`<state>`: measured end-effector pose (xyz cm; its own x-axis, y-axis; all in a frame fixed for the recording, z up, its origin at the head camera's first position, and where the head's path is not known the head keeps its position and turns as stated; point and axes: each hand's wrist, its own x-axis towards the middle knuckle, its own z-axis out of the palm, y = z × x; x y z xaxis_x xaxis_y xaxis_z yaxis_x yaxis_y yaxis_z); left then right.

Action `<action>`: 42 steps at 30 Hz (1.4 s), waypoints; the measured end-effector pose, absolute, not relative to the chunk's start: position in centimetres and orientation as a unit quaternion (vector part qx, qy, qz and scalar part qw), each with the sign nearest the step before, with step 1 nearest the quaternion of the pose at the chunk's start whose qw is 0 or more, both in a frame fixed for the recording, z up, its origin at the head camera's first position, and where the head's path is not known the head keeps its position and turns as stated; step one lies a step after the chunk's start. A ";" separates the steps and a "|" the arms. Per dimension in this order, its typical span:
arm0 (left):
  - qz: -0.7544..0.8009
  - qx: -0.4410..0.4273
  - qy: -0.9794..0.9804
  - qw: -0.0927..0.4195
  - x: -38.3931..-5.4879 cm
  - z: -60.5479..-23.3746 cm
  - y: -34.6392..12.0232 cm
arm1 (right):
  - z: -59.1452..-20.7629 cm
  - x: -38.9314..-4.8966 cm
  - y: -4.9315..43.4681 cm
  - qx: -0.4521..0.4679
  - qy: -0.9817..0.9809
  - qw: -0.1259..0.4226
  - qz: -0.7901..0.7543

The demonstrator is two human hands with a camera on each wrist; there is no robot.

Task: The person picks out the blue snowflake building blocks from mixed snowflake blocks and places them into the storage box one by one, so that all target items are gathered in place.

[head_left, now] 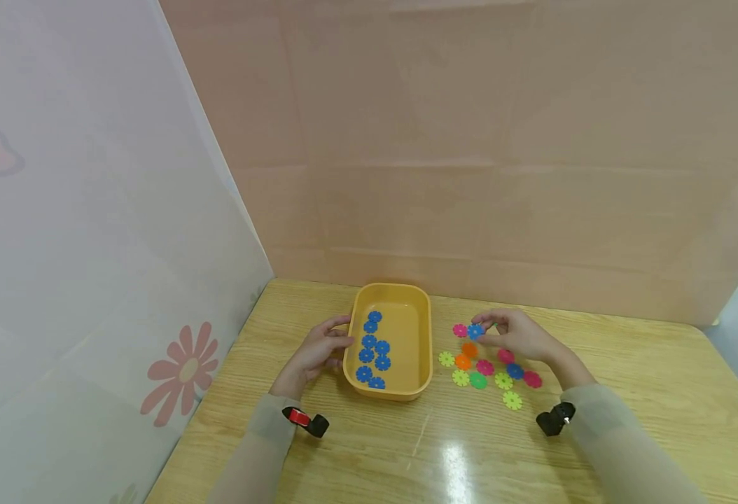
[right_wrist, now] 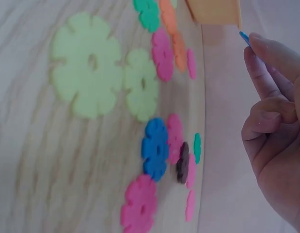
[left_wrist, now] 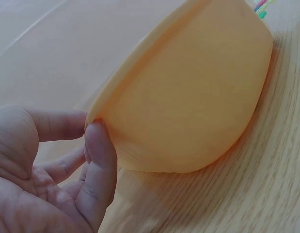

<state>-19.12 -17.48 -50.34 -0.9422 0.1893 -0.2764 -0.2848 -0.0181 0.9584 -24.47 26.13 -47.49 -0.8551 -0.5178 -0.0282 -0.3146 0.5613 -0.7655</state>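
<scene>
My left hand (head_left: 314, 350) pinches the left rim of a yellow plastic bin (head_left: 430, 336) between thumb and fingers; the left wrist view shows the thumb on the bin's outer wall (left_wrist: 188, 97). Inside, toward the bin's left side, lie several blue snowflake discs (head_left: 369, 341). Over the table to the right, my right hand (head_left: 517, 334) pinches another blue snowflake disc (head_left: 475, 332) by its edge. In the right wrist view, that disc (right_wrist: 244, 38) is held up off the table at the fingertips.
Loose snowflake discs lie around and under my right hand: pink (head_left: 485, 367), orange (head_left: 463, 362), yellow-green (head_left: 512, 400), green (head_left: 478, 380) and one blue (head_left: 515, 371). A dark disc (right_wrist: 182, 163) shows in the right wrist view. A papered wall (head_left: 407, 210) rises behind the wooden table (head_left: 369, 448).
</scene>
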 end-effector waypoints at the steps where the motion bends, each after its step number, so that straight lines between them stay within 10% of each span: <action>1: 0.713 -0.035 0.680 0.166 -19.1 -50.3 -17.5 | -47.3 -24.5 25.9 -0.238 0.874 0.124 -0.405; 42: 0.721 -0.024 0.671 0.172 -19.1 -50.3 -17.5 | -45.6 -27.9 12.8 -0.315 0.829 0.114 -0.447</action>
